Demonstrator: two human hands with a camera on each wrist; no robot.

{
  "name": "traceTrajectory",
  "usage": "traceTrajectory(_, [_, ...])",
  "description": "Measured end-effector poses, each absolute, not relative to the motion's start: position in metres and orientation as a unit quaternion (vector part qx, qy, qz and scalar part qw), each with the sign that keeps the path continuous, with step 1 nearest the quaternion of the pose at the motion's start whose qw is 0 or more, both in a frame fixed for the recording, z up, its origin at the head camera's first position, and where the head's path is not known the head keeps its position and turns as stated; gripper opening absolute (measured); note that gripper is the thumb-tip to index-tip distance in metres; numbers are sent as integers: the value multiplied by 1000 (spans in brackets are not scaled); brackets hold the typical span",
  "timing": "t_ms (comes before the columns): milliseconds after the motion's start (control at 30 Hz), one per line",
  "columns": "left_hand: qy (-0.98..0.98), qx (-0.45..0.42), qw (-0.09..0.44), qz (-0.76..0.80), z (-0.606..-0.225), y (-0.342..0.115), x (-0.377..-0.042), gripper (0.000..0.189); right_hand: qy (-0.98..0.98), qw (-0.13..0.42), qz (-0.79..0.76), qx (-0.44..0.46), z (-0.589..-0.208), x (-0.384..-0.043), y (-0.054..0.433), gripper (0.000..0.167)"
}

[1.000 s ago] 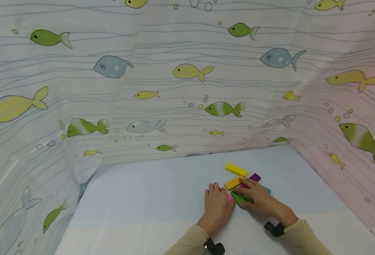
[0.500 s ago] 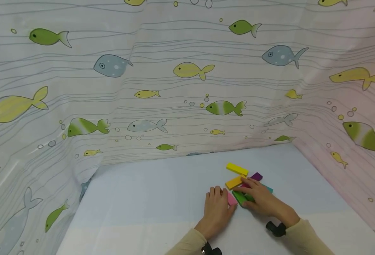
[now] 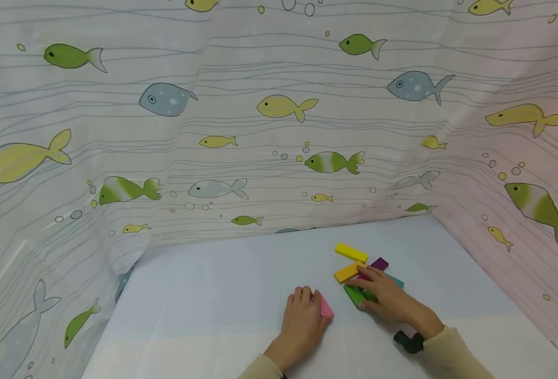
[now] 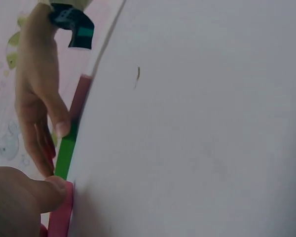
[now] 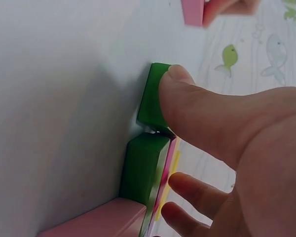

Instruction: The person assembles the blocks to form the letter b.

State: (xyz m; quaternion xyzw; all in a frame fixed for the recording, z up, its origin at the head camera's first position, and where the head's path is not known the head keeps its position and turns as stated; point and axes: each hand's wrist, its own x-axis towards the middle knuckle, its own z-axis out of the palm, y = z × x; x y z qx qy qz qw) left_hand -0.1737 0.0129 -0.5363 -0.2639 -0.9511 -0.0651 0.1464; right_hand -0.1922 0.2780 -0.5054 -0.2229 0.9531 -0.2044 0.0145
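Observation:
My left hand (image 3: 302,318) grips a pink block (image 3: 325,307) on the table, with the thumb along its near side. In the left wrist view my left thumb lies on the pink block (image 4: 61,212). To the right, my right hand (image 3: 388,295) pinches a bright green block (image 3: 354,296), index finger at its far end and thumb at its near side. The right wrist view shows my thumb on that green block (image 5: 152,101), with a second, darker green block (image 5: 140,165) touching it. Part of the right fingers is hidden behind the blocks.
Around the right hand lie a yellow block (image 3: 351,252), an orange block (image 3: 347,272), a purple block (image 3: 380,263) and a teal block (image 3: 396,281). Another reddish-pink block (image 5: 101,219) sits nearest the right wrist. A fish-patterned curtain (image 3: 250,163) borders the table (image 3: 212,295).
My left hand has drawn the pink block to the left and slightly nearer, away from the green block. The right hand stays in place on the green block.

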Motion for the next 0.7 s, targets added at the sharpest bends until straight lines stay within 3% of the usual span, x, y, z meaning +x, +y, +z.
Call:
traceTrajectory(367, [-949, -266, 135, -101, -537, -48, -144, 56, 953, 25, -204, -221, -505, -192, 278, 53])
traceTrajectory(700, [-906, -303, 248, -158, -559, -87, -128, 60, 952, 30, -213, -218, -502, -190, 276, 53])
